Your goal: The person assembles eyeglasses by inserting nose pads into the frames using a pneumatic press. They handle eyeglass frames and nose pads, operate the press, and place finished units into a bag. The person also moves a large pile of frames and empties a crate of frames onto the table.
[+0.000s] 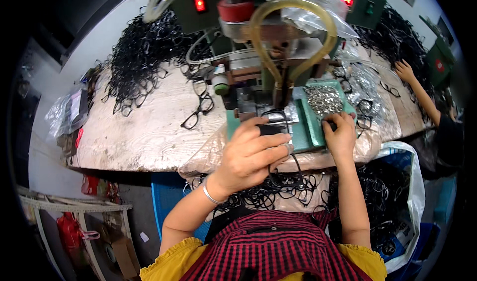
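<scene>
Head view: from where I stand, everything centres on the bench machine (308,48). Right in front of it, under its head, is the black eyeglass frame (299,170), mostly behind the fingers, one thin bit dangling toward the worker's lap. The left hand (253,154) has it pinched, fingers reaching up to the machine's base. The right hand (340,132) is just right of the machine, at the near end of the green tray (312,127); thumb + forefinger are close together, but can't tell if there's a metal bit between them. The loose metal bits (324,99) sit heaped in that tray.

Handling, my guess: frame's prob. plastic, v. light, fairly stiff at the front, springy in the thin parts, so it'd flex or snap if twisted. Smooth too, so it may slip/turn w/ a lazy grip. Best hold imo: fingertips on the thicker front, close to the spot under the machine; don't hang on by a dangling end. Metal bits look tiny, hard, slippery; pick one at a time, tip of thumb + forefinger.

Left of the machine, on the tabletop (149,137), there's a big tangle of dark frames (139,57), which would snag if yanked.
</scene>
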`<state>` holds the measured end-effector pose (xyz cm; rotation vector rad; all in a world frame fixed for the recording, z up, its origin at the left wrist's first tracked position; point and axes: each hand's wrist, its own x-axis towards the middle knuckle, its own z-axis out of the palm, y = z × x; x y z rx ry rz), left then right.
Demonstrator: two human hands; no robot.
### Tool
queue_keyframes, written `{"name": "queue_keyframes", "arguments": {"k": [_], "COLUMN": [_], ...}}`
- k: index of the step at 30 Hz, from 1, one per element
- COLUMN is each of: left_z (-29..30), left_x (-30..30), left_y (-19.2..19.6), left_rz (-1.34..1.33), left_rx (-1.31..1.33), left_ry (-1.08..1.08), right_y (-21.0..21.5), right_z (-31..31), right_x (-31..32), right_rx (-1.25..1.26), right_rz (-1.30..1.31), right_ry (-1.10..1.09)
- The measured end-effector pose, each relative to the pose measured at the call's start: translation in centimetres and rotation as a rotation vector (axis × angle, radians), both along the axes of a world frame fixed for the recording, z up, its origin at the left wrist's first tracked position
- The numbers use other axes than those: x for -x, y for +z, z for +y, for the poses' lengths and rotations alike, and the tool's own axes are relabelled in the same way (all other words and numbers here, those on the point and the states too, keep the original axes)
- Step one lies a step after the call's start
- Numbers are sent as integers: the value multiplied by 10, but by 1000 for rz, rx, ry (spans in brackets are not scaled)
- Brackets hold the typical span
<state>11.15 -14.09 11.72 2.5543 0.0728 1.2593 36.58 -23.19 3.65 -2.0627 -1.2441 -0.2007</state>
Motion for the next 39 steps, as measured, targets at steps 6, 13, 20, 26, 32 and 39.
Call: {"name": "queue_keyframes", "arguments": {"k": [6, 13, 20, 26, 32, 39], "left_z": [-21, 134, 132, 145, 109, 83], "left_x": [48, 102, 110, 122, 136, 64], "left_y": [-32, -125, -123, -76, -100, -52], "left_rz": [31, 453, 689, 826, -136, -376], "left_rx": [-138, 205, -30, 284, 951, 949], "left_ry": [632, 947, 833, 620, 730, 369], "right_y": [-5, -4, -22, -7, -4, 74], "right_z": [1, 14, 13, 7, -44, 34], "right_x": [5, 3, -15, -10, 0, 60], "right_rx": [-4, -16, -260, -211, -275, -495], "right_rz": [-33, -63, 332, 320, 412, 533], "right_ry": [12, -42, -32, 18, 8, 443]}}
